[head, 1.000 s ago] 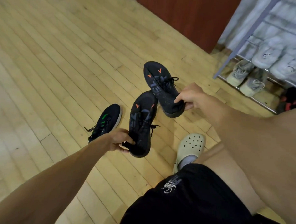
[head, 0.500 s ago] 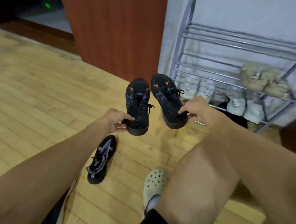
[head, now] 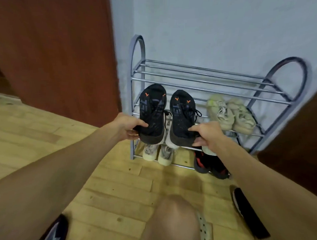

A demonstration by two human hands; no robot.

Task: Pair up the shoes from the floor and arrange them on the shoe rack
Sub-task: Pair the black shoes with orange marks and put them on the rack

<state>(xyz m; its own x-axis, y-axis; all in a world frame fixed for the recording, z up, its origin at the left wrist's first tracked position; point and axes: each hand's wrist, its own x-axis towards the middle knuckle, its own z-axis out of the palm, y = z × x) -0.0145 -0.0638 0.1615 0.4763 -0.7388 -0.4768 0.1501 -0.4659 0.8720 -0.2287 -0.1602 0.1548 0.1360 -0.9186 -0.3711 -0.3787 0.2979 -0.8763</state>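
Observation:
Two black sneakers with orange marks are held side by side in the air, toes up, in front of the metal shoe rack (head: 209, 70). My left hand (head: 128, 126) grips the heel of the left black sneaker (head: 151, 112). My right hand (head: 206, 134) grips the heel of the right black sneaker (head: 181, 117). The rack's top shelf is bare bars. Its middle shelf holds a beige pair (head: 229, 113) at the right and partly hidden pale shoes behind the held sneakers. The bottom shelf holds a grey-white pair (head: 158, 153) and a black-and-red pair (head: 209, 162).
A black shoe (head: 248, 209) lies on the wooden floor at the right, and another dark shoe (head: 57, 229) shows at the bottom left. My knee (head: 172, 221) and a pale clog (head: 205, 229) fill the bottom centre. A reddish-brown wooden panel (head: 57, 53) stands left of the rack.
I have turned from the open floor to face the rack. Both hands brought the two black sneakers up and together, now parallel in front of the middle shelf.

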